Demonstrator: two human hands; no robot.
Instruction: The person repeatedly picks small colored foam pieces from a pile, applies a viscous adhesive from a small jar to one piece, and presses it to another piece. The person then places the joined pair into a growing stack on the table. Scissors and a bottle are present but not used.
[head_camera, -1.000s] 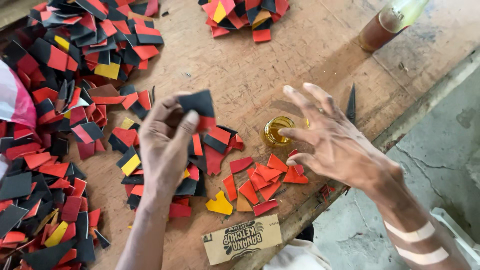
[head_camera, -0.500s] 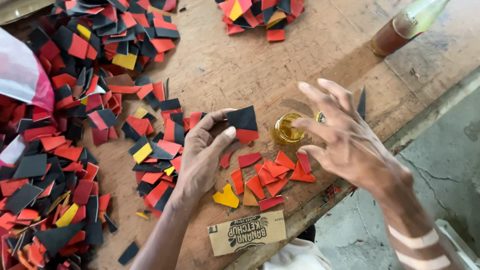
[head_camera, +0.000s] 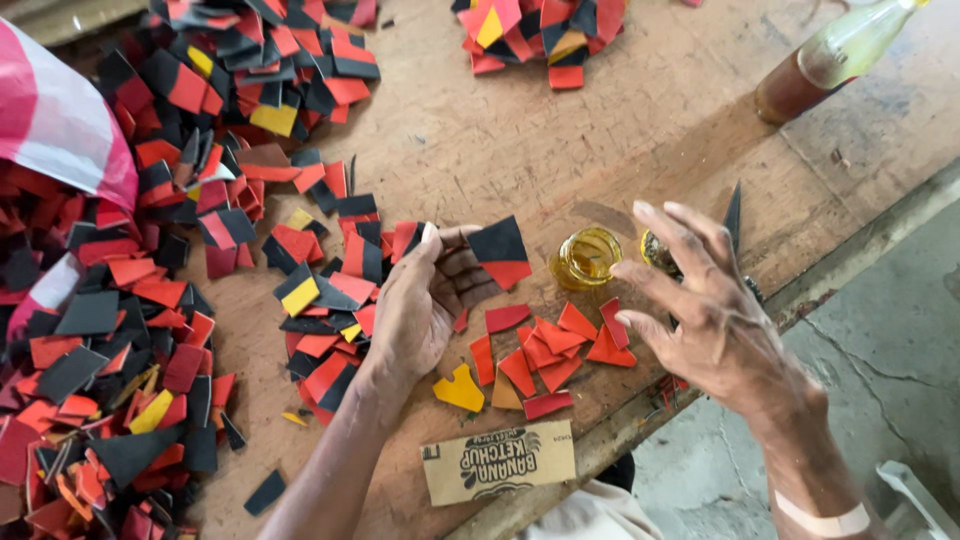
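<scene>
Pinching a black-and-red square at frame centre, my left hand has its fingertips closed on the piece; my right hand hovers with fingers spread and empty, just right of the small glass jar; I judge gluing comes next, calling for a fingertip dip; red scraps lie below.

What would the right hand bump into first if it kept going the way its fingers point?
Probably the small glass jar of yellowish liquid: the right hand points its spread fingers left toward it, just past the fingertips. The hand may be hovering above the table, so height is hard to judge.
</scene>
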